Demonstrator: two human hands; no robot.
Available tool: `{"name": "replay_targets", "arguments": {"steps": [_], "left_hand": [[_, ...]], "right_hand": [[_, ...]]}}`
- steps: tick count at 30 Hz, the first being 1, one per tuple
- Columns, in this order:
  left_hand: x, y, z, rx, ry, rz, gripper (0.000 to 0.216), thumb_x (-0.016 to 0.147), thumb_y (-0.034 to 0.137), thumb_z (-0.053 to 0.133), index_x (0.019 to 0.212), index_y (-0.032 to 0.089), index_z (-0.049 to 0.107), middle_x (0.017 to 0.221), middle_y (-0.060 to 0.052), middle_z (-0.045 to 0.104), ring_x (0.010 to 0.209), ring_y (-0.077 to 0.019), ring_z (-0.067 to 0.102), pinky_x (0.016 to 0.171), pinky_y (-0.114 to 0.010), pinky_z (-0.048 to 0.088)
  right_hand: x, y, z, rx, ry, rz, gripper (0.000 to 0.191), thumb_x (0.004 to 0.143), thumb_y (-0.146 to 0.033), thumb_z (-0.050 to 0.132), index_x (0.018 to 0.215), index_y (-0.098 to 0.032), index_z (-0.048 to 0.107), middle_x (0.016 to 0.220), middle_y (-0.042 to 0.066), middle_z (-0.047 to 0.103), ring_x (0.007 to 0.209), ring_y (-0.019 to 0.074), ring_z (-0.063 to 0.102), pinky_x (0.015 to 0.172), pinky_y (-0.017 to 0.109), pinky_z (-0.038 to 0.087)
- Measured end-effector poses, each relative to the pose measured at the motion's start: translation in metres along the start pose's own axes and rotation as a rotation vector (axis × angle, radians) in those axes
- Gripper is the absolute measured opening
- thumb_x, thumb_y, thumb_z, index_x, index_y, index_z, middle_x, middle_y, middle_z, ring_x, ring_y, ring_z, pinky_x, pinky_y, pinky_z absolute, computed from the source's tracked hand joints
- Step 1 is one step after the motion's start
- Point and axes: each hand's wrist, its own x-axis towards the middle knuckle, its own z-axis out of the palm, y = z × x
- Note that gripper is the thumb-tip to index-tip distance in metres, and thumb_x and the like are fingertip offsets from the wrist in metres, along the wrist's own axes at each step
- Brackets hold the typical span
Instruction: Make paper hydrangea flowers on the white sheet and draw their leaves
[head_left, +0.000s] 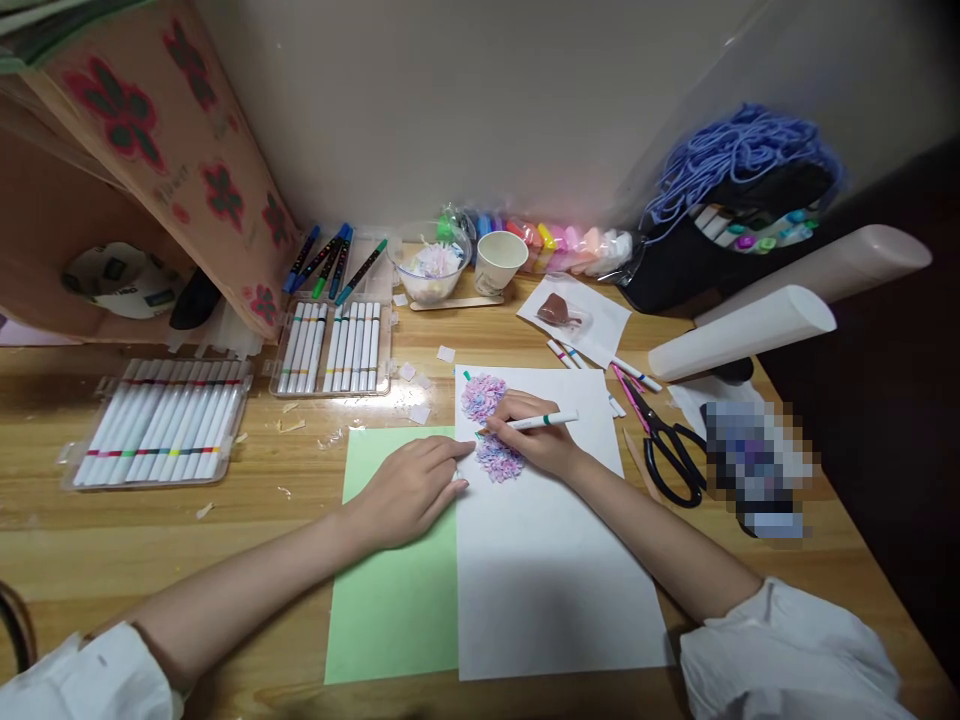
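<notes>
My right hand (pixel 541 440) grips a white marker (pixel 546 420) with a green band, its tip down at the white paper (pixel 555 570). Under and beside the fingers are two round flower heads of small pink, lilac and blue pieces: an upper cluster (pixel 482 395) and a lower cluster (pixel 501 462). A short green mark shows at the upper cluster's top left. My left hand (pixel 414 490) lies flat with fingers stretched, on the green sheet (pixel 390 620) and the white paper's left edge, fingertips near the lower cluster.
Two marker cases, one at left (pixel 161 425) and one behind (pixel 330 350), lie open. Behind stand a bowl of paper bits (pixel 431 262) and a paper cup (pixel 500 264). Black scissors (pixel 671 450) and a paper roll (pixel 742 330) are at right. Paper scraps (pixel 420 413) dot the table.
</notes>
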Motion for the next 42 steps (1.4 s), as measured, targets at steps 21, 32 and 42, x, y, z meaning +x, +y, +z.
{"name": "replay_targets", "arguments": {"steps": [21,32,42], "left_hand": [[0.0035,0.0033,-0.0018,0.059,-0.042,0.018,0.029,0.096,0.027,0.038,0.091,0.012,0.062,0.124,-0.011,0.061,0.108,-0.0237,0.056,0.090,-0.041,0.050],[0.0034,0.0033,-0.0008,0.049,-0.032,0.022,0.029,0.096,0.026,0.038,0.093,0.011,0.063,0.124,-0.012,0.061,0.108,-0.0242,0.056,0.089,-0.042,0.050],[0.0028,0.0027,0.0003,0.038,-0.038,0.019,0.028,0.096,0.026,0.039,0.094,0.011,0.063,0.124,-0.012,0.060,0.108,-0.0246,0.056,0.090,-0.043,0.049]], "right_hand": [[-0.0019,0.0022,0.0004,-0.034,-0.061,0.008,0.034,0.093,-0.028,0.048,0.061,-0.021,0.051,0.057,-0.001,0.052,0.058,0.0139,0.047,0.058,0.029,0.035],[-0.0019,0.0015,-0.0002,-0.011,-0.054,0.024,0.029,0.092,-0.031,0.050,0.066,-0.021,0.056,0.061,0.000,0.055,0.060,0.0147,0.049,0.059,0.029,0.037],[-0.0006,-0.0013,-0.0005,-0.025,-0.048,0.031,0.034,0.093,-0.030,0.047,0.062,-0.021,0.054,0.057,0.000,0.052,0.057,0.0144,0.049,0.058,0.029,0.037]]}}
